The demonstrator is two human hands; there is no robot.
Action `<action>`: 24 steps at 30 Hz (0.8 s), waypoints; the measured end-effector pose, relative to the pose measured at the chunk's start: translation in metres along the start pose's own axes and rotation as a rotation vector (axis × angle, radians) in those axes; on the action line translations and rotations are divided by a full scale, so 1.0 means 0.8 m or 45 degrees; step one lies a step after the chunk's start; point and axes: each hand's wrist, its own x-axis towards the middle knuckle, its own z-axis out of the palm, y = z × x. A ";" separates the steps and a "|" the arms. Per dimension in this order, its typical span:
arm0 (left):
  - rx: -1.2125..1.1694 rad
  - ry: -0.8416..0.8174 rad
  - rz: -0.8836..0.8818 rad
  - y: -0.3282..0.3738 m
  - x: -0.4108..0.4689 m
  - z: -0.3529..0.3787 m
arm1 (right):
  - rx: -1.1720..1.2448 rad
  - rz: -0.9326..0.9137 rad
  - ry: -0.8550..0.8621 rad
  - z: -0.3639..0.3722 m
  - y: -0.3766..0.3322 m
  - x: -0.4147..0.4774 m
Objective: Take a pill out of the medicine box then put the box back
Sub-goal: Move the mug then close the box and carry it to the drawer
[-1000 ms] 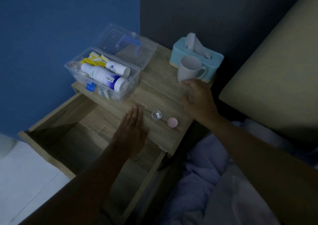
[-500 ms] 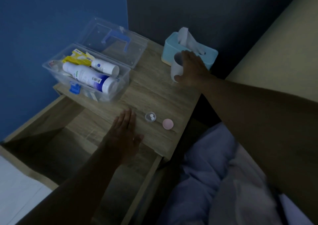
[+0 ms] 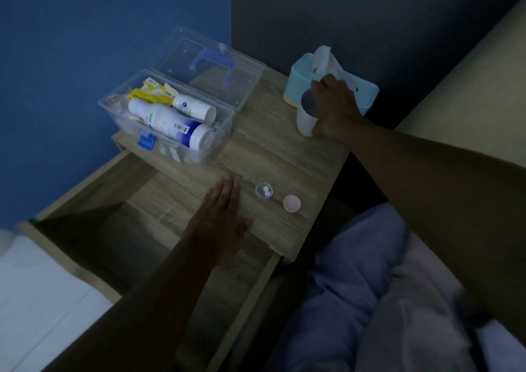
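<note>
The clear plastic medicine box (image 3: 219, 143) stands at the back left of the wooden nightstand (image 3: 284, 155), its lid (image 3: 210, 64) with a blue handle swung open behind it. Bottles and yellow packets lie inside. Near the front edge sits a small clear pill cup (image 3: 264, 191) holding two white pills, with its pink cap (image 3: 292, 203) beside it. My left hand (image 3: 220, 220) lies flat and open just left of the pill cup. My right hand (image 3: 334, 106) is wrapped around a white mug (image 3: 305, 121) at the back right.
A light blue tissue box (image 3: 301, 78) stands behind the mug. The nightstand drawer (image 3: 94, 189) is pulled out to the lower left. Bedding (image 3: 355, 286) lies at the lower right, and a blue wall is on the left.
My right hand went from near the mug's base to closing around the mug. My left hand has stayed flat on the nightstand.
</note>
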 end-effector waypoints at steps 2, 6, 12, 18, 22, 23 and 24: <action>0.014 -0.028 -0.012 0.000 0.002 -0.001 | 0.085 -0.065 0.020 -0.002 -0.005 -0.012; 0.027 -0.071 -0.032 0.004 0.003 -0.007 | 0.283 -0.179 -0.038 -0.004 -0.011 -0.040; 0.021 -0.110 -0.047 0.007 0.003 -0.012 | 0.300 -0.263 -0.166 0.001 -0.018 -0.077; 0.025 -0.092 -0.066 0.008 0.003 -0.009 | 0.328 -0.288 -0.167 0.009 -0.021 -0.098; 0.016 -0.097 -0.053 0.006 0.002 -0.009 | 0.305 -0.276 -0.172 0.009 -0.025 -0.104; 0.014 -0.101 -0.049 0.006 0.002 -0.010 | 0.301 -0.281 -0.165 0.009 -0.027 -0.105; 0.012 -0.109 -0.049 0.006 0.003 -0.010 | 0.295 -0.288 -0.158 0.009 -0.029 -0.106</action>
